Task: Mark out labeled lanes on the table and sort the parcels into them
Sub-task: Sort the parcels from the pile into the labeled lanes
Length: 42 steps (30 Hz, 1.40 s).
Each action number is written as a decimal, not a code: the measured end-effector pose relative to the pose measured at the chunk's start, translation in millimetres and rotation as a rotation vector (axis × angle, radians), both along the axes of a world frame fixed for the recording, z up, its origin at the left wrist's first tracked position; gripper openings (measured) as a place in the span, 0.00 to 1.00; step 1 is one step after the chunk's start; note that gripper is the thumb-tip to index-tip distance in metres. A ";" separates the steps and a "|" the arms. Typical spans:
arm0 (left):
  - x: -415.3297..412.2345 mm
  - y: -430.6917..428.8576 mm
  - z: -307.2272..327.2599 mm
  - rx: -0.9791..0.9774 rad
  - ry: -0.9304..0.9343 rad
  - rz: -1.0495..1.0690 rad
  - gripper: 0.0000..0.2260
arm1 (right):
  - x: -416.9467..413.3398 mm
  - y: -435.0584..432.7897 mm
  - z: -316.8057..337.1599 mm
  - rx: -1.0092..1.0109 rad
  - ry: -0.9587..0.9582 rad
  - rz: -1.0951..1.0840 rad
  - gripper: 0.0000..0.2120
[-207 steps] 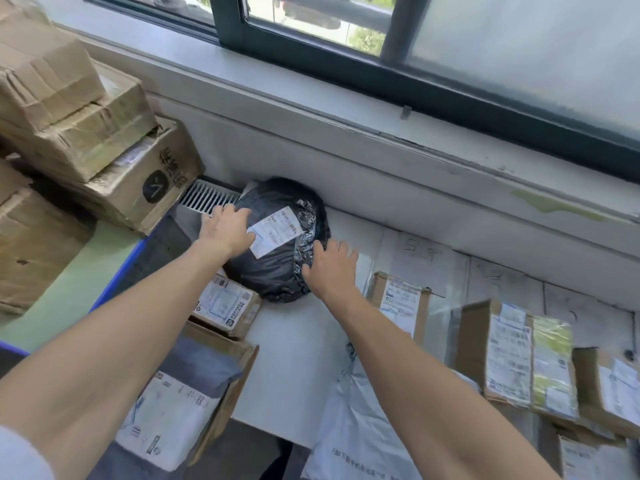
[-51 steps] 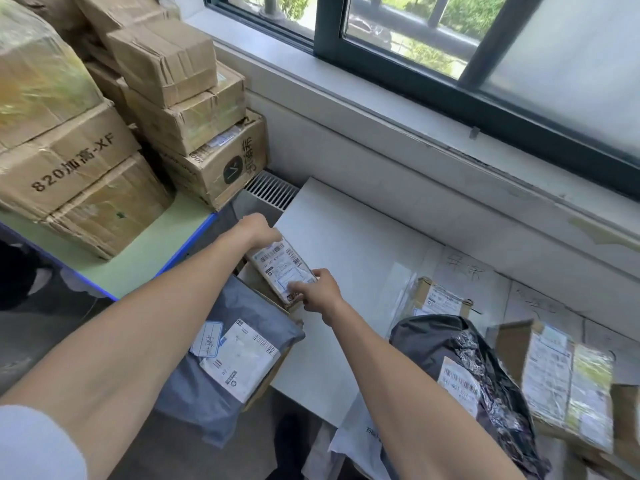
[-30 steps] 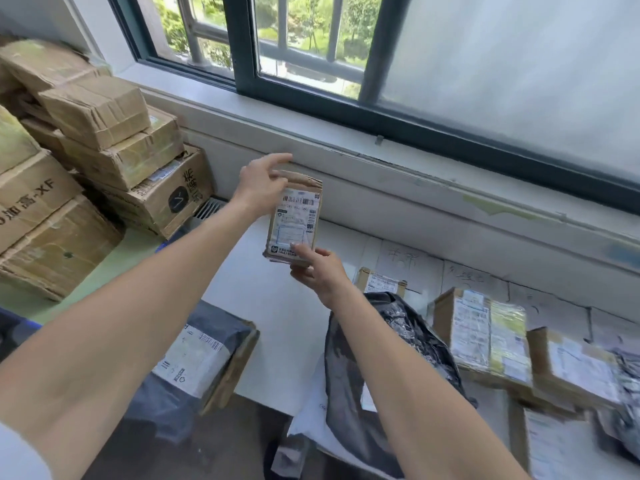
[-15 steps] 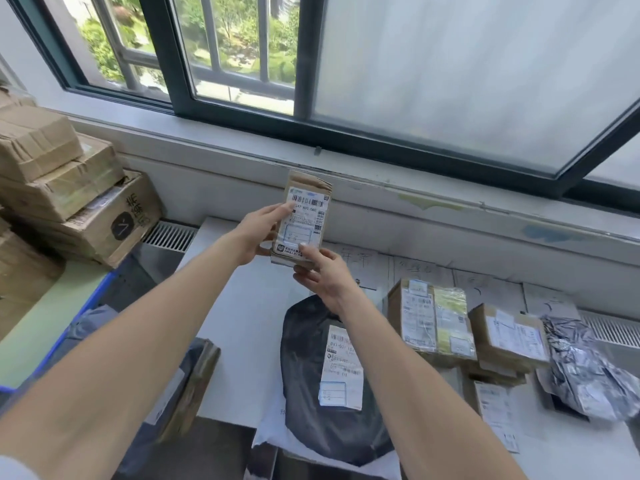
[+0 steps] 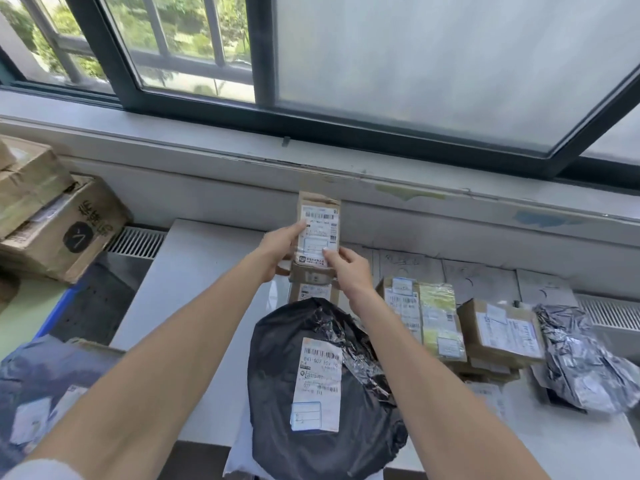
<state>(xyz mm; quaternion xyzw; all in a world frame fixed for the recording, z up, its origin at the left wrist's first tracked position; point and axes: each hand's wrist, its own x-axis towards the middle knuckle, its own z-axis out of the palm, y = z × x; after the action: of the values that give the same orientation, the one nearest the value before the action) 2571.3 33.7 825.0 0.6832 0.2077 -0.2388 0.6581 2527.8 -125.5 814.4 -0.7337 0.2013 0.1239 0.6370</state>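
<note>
- Small cardboard parcel (image 5: 318, 216) is held upright in the air, label toward the camera, above the far side of the white table (image 5: 194, 271).
- Left hand (image 5: 278, 245) grips its left edge, thumb on the label.
- Right hand (image 5: 349, 270) pinches the lower right corner.
- Black bag parcel (image 5: 287, 393) lies at the near table edge, label up, with a small box (image 5: 311, 291) just behind it.
- Labelled boxes (image 5: 426, 317) and a silver foil bag (image 5: 581, 355) sit to the right.
</note>
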 end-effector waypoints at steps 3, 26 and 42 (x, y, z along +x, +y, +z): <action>-8.9 -10.4 -19.6 -0.005 0.065 -0.009 0.19 | -5.2 -10.1 -16.2 0.027 0.044 -0.004 0.14; -62.4 -3.1 -52.6 0.011 0.111 -0.079 0.13 | -50.5 -11.4 -45.3 -0.059 0.135 0.057 0.22; -33.3 18.7 -32.3 0.391 -0.111 -0.128 0.30 | -24.1 0.8 -10.4 -0.594 -0.117 0.211 0.35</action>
<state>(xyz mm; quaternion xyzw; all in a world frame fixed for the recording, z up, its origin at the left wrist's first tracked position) 2538.0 52.3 792.7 0.8217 0.1697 -0.1975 0.5069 2503.7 -124.8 804.1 -0.9104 0.1145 0.0828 0.3890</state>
